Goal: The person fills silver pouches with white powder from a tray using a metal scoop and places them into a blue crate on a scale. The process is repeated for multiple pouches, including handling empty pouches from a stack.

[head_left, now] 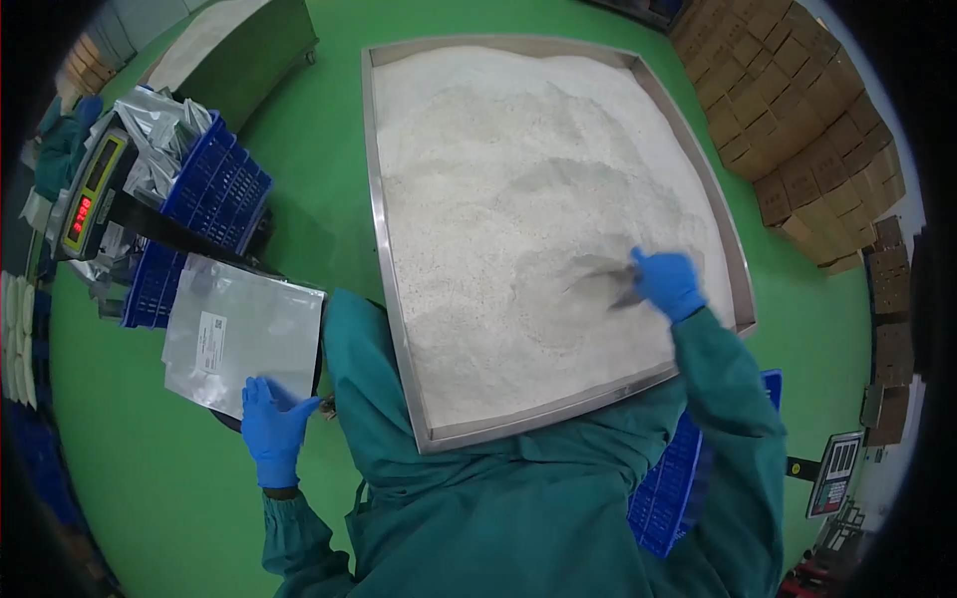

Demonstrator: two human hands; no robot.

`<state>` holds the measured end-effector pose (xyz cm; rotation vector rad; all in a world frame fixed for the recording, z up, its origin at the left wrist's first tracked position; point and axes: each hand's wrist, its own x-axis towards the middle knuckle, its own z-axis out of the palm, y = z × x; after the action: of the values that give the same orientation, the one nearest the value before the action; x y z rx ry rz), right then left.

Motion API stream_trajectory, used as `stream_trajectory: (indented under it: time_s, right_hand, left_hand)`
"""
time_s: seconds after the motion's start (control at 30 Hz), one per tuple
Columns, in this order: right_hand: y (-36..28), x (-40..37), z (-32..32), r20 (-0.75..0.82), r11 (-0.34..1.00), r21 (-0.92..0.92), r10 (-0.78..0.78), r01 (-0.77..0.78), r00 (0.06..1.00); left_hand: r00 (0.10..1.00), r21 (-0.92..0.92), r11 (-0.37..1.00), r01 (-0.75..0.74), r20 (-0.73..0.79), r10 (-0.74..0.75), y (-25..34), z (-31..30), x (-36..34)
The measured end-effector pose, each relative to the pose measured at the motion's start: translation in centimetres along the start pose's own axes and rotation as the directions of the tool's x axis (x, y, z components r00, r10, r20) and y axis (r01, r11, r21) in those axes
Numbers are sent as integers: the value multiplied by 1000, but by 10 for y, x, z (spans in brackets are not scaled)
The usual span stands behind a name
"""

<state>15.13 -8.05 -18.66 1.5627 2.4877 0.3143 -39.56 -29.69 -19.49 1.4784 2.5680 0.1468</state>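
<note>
My right hand (670, 286), in a blue glove, is closed around a grey metal scoop (626, 286). The scoop is blurred, and its blade is at the surface of the white powder (478, 209). A large metal tray (382, 249) with raised sides holds the powder in front of me. My left hand (274, 427), also gloved in blue, is at the lower edge of a silver foil bag (261, 334). Its thumb stands apart from the fingers. A white label (210, 342) is on the bag, which lies on a scale platform.
Behind the bag, a blue basket (214, 194) holds several crumpled silver bags. A scale display (93, 194) shows red digits at left. Another blue basket (666, 478) is by my right side. Cardboard boxes (788, 110) are stacked at right, and a second tray (234, 70) stands at back left.
</note>
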Motion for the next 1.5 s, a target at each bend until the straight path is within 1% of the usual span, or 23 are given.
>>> stream_trajectory:
  time_s: [0.07, 0.17, 0.23, 0.3, 0.33, 0.37, 0.4, 0.43, 0.47, 0.5, 0.53, 0.57, 0.6, 0.63, 0.73, 0.8, 0.83, 0.97, 1.07, 1.13, 1.27, 1.47, 1.5]
  right_hand:
    - [26, 7, -50, -219, 989, 144, -1, 33, 976]
    - [42, 39, -93, -204, 970, -98, 200, -224, 958]
    - [49, 66, -66, -252, 963, -168, 165, -210, 954]
    - [25, 97, -51, -116, 991, -57, 110, -117, 987]
    - [-8, 96, -63, -171, 999, 32, -11, 16, 985]
    - [-28, 95, -32, -462, 944, 275, -37, 183, 886]
    - [-62, 87, -9, -476, 834, 485, 1, 262, 880]
    - [-98, 71, -35, -94, 674, 726, -103, 138, 990]
    - [-124, 61, -11, -117, 616, 757, -200, 218, 973]
    - [-147, 48, -24, 14, 610, 784, -202, 115, 979]
    - [-163, 42, 10, -135, 593, 785, -120, 180, 984]
    - [-167, 46, -8, 192, 576, 813, -120, -89, 974]
    - [-170, 43, 29, -128, 513, 849, -27, 123, 991]
    - [-165, 40, 9, 38, 489, 872, -56, -6, 998]
    - [-147, 38, 24, -173, 562, 816, 13, 136, 985]
    - [-124, 51, 43, -61, 548, 836, 32, 33, 998]
    - [-114, 46, 16, -88, 478, 877, 85, 37, 992]
    - [-77, 51, -6, -137, 507, 860, 115, 60, 984]
    - [-56, 73, 37, -68, 638, 768, 161, -52, 985]
    - [-50, 91, 63, -66, 894, 448, 24, 8, 998]
    - [-44, 109, 55, -78, 880, 467, 137, -85, 988]
    - [-37, 133, 32, -16, 659, 740, 218, -135, 976]
    - [-42, 125, 1, -39, 776, 617, 193, -128, 980]
  left_hand:
    - [987, 139, 982, -125, -79, 137, 1, 4, -7]
    - [965, -6, 966, -259, -49, 258, -4, 18, -7]
    - [961, -80, 967, -242, -154, 228, -13, 25, -4]
    - [974, -158, 970, -187, -156, 162, -8, 16, -1]
    - [983, -240, 962, -131, -160, 94, -2, 11, 3]
    - [982, -249, 959, -134, -160, 96, 3, 7, 6]
    - [991, -317, 946, -70, -130, 30, 6, 1, 7]
    - [994, -384, 923, -5, -105, -38, 8, -2, 9]
    - [991, -391, 920, -7, -126, -46, 6, -2, 8]
    - [992, -291, 956, -38, -130, 0, 0, 0, 7]
    - [987, -197, 978, -73, -157, 42, -3, -1, 10]
    - [978, -204, 973, -109, -196, 69, -9, 1, 10]
    - [966, -215, 965, -151, -240, 98, -11, 7, 12]
    - [965, -302, 943, -142, -254, 64, -5, 4, 9]
    - [942, -343, 915, -214, -321, 100, 11, -6, 2]
    - [921, -292, 912, -288, -346, 180, 4, -4, -1]
    - [931, -245, 931, -269, -314, 187, 7, -8, -1]
    - [926, -273, 920, -281, -328, 185, 4, 4, -4]
    - [921, -243, 928, -283, -339, 192, 4, 4, -4]
    - [899, -198, 928, -314, -377, 224, 4, 3, -5]
    - [933, -285, 931, -229, -336, 126, 11, -5, -9]
    - [924, -383, 887, -257, -366, 110, 5, -3, -5]
    - [911, -341, 896, -285, -386, 142, -1, 3, -1]
